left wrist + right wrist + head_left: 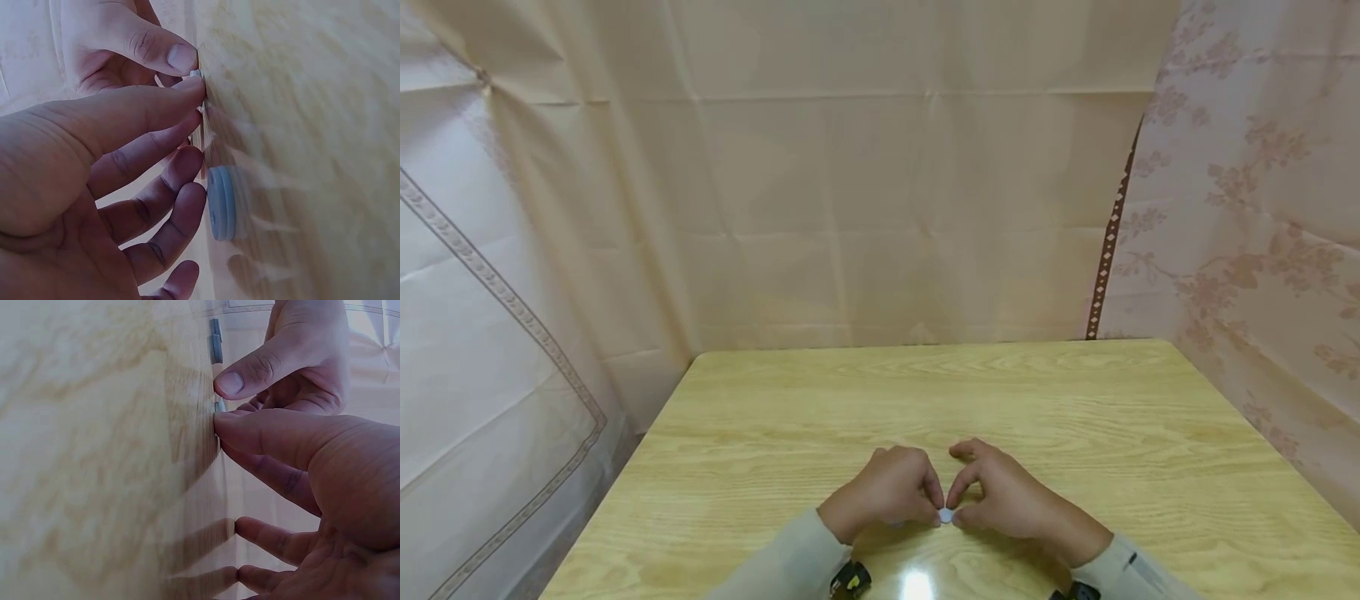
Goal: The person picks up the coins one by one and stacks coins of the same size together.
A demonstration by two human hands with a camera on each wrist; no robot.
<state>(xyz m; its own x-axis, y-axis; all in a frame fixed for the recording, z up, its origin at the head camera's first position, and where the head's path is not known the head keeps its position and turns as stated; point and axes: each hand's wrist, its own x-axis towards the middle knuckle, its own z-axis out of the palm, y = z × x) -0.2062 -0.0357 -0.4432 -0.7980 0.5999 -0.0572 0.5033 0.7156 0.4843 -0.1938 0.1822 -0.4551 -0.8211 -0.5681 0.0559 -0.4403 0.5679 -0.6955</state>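
Observation:
A small pale blue disc (pixel 946 516) lies at the tabletop between both hands' fingertips. My left hand (pixel 897 487) pinches its left edge between thumb and forefinger. From the other side, my right hand (pixel 1006 492) pinches it the same way, with its other fingers spread. Fingertips hide most of the disc in both wrist views; only a sliver of the disc (pixel 196 74) shows. A thicker blue-grey round piece (pixel 221 203), layered and marked with small holes, sits by the left hand's curled lower fingers. In the right wrist view, blue pieces (pixel 215 348) appear beyond the left thumb.
The glossy wood-grain table (pixel 760 425) has rounded far corners. Behind it hangs a beige curtain (pixel 880 208), with patterned cloth (pixel 1247 208) on the right and a pale cloth (pixel 482 358) on the left. Dark wrist straps (pixel 850 578) sit by the sleeves.

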